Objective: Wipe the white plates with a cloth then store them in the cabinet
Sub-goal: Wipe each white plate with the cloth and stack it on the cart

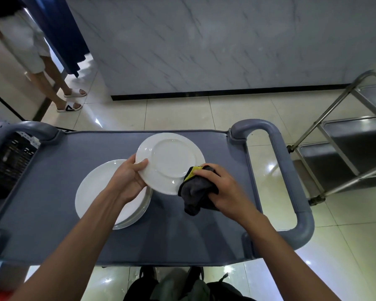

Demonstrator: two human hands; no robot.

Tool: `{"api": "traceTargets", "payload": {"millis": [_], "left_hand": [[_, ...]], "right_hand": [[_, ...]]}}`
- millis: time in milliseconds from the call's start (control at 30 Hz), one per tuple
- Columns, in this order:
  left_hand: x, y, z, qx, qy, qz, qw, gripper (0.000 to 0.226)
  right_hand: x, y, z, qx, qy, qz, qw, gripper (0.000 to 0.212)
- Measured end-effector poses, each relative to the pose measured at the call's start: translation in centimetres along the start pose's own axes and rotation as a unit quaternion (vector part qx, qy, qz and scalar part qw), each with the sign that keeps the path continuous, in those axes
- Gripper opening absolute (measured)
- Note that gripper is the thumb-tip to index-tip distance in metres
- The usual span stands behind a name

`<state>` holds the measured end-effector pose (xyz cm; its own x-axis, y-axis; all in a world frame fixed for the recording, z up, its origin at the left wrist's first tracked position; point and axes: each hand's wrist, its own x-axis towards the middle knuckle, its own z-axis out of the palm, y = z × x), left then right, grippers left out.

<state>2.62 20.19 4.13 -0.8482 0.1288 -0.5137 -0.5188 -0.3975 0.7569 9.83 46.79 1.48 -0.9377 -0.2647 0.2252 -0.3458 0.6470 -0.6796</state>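
Taking the grey cart (52, 213) as the landmark: at its near edge, dark bags (182, 285) are sitting on the tiled floor just below it. On the cart's flat top, left of its middle, a stack of white plates (96, 187) is lying, and both forearms are reaching out over the top from the near side. The left hand (128, 181) is hovering over the stack's far right part, gripping the left rim of a single white plate (172, 157), thumb lying on the upturned face and fingers curled beneath; this plate is being held tilted above the middle of the cart, underside with its foot ring facing up. The right hand (221, 190) is sitting right of the cart's middle, fingers bunched around a dark grey cloth (195, 192) with a yellow edge, and is pressing that cloth against the plate's lower right rim while the rest of the cloth is hanging down toward the cart top. At the cart's left end a black slatted crate (11, 159) is showing beneath the handle; what it is holding cannot be told. Right of the cart's looped right handle, a steel trolley (345, 148) with metal shelves is standing on the floor. Beyond the cart's far edge a marbled wall panel (226, 44) is rising, and at the far left a person's legs in white sandals (72, 101) are standing.
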Motion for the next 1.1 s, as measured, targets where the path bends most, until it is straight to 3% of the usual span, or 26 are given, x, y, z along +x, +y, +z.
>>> {"api": "traceTargets", "payload": {"millis": [233, 533, 700, 867, 967, 1100], "left_hand": [[-1.1, -0.8, 1.0, 0.019, -0.004, 0.044, 0.999, 0.037], [-2.4, -1.1, 2.0, 0.046, -0.028, 0.077, 0.996, 0.044], [-2.4, -1.5, 2.2, 0.025, -0.022, 0.095, 0.995, 0.041], [-2.2, -1.7, 1.4, 0.013, -0.015, 0.103, 0.994, 0.038], [-2.2, -2.2, 1.5, 0.009, -0.007, 0.103, 0.995, 0.037], [-2.3, -2.5, 1.6, 0.003, 0.0, 0.107, 0.994, 0.033]], "right_hand": [[1.9, -1.2, 1.4, 0.045, 0.064, 0.054, 0.995, 0.079], [5.0, -3.2, 3.3, 0.05, 0.189, 0.111, 0.974, 0.064], [5.1, -3.9, 4.3, -0.025, 0.156, 0.028, 0.987, 0.051], [3.2, -3.6, 5.2, -0.121, 0.066, -0.019, 0.99, 0.077], [2.6, -3.2, 5.5, -0.177, 0.051, -0.006, 0.983, 0.077], [1.7, -2.5, 5.8, -0.152, 0.073, 0.037, 0.985, 0.064]]}}
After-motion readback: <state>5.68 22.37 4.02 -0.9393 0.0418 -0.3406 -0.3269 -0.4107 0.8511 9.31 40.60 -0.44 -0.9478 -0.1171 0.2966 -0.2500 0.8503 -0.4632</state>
